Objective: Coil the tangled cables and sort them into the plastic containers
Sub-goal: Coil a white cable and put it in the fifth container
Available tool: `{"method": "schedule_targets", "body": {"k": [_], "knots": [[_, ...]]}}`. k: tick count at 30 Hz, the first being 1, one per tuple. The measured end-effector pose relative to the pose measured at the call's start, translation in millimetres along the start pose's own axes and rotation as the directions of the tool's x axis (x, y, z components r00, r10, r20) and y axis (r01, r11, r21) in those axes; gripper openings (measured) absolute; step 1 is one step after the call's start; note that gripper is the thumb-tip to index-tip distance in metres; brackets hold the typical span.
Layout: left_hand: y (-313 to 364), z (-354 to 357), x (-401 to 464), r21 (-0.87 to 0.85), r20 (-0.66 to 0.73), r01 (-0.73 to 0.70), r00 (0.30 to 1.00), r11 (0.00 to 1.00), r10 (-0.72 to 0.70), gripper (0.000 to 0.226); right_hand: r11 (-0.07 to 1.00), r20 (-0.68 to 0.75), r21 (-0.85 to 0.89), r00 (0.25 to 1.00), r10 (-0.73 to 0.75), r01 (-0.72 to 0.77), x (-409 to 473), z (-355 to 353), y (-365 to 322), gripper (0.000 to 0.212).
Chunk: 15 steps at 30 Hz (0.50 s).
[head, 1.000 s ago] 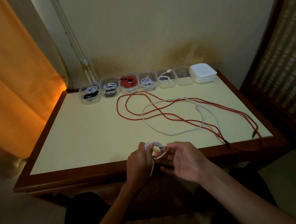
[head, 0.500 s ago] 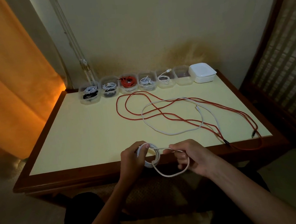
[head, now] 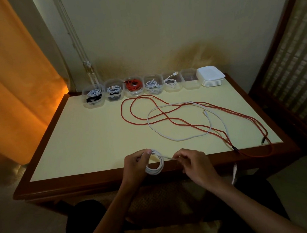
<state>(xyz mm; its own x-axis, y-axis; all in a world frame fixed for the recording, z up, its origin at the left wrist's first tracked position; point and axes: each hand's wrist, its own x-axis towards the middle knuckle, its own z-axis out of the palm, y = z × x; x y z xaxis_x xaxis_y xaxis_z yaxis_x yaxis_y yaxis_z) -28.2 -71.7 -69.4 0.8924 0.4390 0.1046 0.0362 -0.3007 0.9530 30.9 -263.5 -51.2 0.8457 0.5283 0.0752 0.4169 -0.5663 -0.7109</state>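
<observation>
My left hand [head: 136,163] grips a white cable coil [head: 156,167] at the table's near edge, thumb over its top. My right hand [head: 192,162] pinches the coil's loose end, pulled taut to the right. On the table lie a loose red cable [head: 168,119] and a loose white cable [head: 181,137], crossing each other. A row of clear plastic containers [head: 172,88] stands along the far edge; several hold coiled cables, and the rightmost container [head: 190,83] looks empty.
A stack of white lids [head: 211,76] sits at the far right of the row. The red cable droops over the table's [head: 76,138] near right edge. A white cable end [head: 234,174] hangs below that edge. An orange curtain hangs left, a wooden chair stands right.
The slack loop hanging between my hands has been wound onto the coil; the loose end now runs short and taut. Both hands have risen slightly to the table edge.
</observation>
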Motion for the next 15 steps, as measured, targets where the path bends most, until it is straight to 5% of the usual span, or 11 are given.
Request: {"method": "schedule_targets", "body": {"k": [6,11,13,15], "knots": [[18.1,15.9,-1.9,-0.232,0.029,0.059,0.998,0.971,-0.054,0.023,0.967,-0.12,0.208,0.985,-0.122,0.145,-13.2,25.5,-7.6,0.015],[33.9,27.6,-8.6,-0.323,-0.033,0.076,0.995,0.943,-0.091,0.022,0.888,-0.111,0.46,0.99,0.081,-0.021,-9.6,21.3,-27.1,0.019],[31.5,28.7,-8.5,-0.225,-0.103,0.036,0.993,0.974,-0.061,0.023,0.743,0.015,0.648,0.978,0.21,-0.169,-9.3,15.6,-34.7,0.022],[27.9,28.9,-8.2,-0.153,-0.148,0.014,0.988,0.988,-0.037,0.021,0.466,0.216,0.817,0.929,0.301,-0.341,-7.0,10.3,-39.7,0.021]]}}
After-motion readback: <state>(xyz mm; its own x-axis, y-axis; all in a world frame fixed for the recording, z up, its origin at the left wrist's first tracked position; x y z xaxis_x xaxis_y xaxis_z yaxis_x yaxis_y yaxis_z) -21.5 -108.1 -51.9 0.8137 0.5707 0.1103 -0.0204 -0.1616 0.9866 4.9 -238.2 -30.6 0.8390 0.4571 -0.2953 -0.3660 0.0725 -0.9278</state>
